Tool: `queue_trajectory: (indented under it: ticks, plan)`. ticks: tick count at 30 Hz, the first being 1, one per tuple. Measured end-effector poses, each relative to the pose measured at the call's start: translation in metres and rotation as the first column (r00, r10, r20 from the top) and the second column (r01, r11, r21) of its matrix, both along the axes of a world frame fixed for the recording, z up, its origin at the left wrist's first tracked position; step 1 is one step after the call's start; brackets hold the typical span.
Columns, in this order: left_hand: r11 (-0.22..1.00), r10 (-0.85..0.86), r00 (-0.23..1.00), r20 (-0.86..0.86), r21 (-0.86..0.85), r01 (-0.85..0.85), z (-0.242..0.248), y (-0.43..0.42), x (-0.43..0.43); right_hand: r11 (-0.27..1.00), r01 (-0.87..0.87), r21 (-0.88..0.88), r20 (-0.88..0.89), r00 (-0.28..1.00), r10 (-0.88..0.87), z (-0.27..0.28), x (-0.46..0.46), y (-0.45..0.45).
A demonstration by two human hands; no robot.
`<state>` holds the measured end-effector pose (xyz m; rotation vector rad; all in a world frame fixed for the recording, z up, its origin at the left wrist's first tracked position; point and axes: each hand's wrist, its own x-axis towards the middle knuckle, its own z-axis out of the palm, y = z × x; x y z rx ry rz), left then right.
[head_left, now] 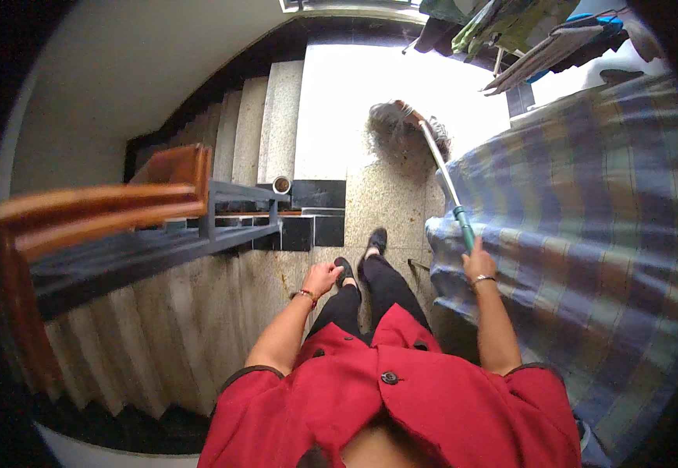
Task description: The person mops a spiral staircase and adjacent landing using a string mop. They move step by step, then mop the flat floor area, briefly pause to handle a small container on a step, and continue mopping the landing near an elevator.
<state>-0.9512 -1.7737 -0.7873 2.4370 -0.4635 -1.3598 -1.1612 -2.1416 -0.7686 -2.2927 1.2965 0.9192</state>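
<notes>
My right hand (480, 264) is closed around the green grip of a long-handled mop (441, 164), whose pale shaft slants up and away from me. Its grey, stringy head (394, 123) rests on the landing floor beyond my feet and looks blurred. My left hand (321, 279) hangs in front of my left thigh, its fingers curled, with no object visible in it. Below it are my dark shoes (377, 241) on the speckled stone floor (383, 199).
Stairs rise at the upper left (280, 117), and more steps (157, 339) lie at the lower left, beside a wooden handrail (105, 205). A small round container (281, 185) stands by the railing. Checked cloth (579, 234) covers something on the right; clutter (549, 52) is piled behind.
</notes>
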Motion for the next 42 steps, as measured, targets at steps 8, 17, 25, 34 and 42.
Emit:
queue_trajectory:
  ticks: [8,17,25,34,42]
  plan:
    - [0.989,0.050,0.997,-0.053,0.139,-0.042,-0.043,-0.058,0.103,0.956,-0.002,0.292,-0.181,0.982,0.058,-0.078,0.126,-0.036]
    - [0.955,0.032,0.999,0.039,0.295,-0.042,-0.086,-0.057,0.170,0.976,-0.079,0.203,-0.141,0.984,0.109,-0.134,0.174,-0.052]
    - [0.844,-0.301,0.897,0.323,0.528,0.094,-0.202,-0.013,0.317,0.911,-0.011,0.413,-0.149,0.986,0.079,-0.087,0.179,-0.039]
    - [0.783,-0.143,0.956,0.257,0.620,-0.050,-0.365,0.068,0.421,0.817,0.161,0.554,-0.290,0.957,0.008,-0.159,0.217,-0.003]
    - [0.716,0.070,0.996,0.051,0.693,-0.086,-0.484,0.110,0.417,0.704,0.565,0.430,-0.117,0.808,-0.577,-0.225,0.199,0.042]
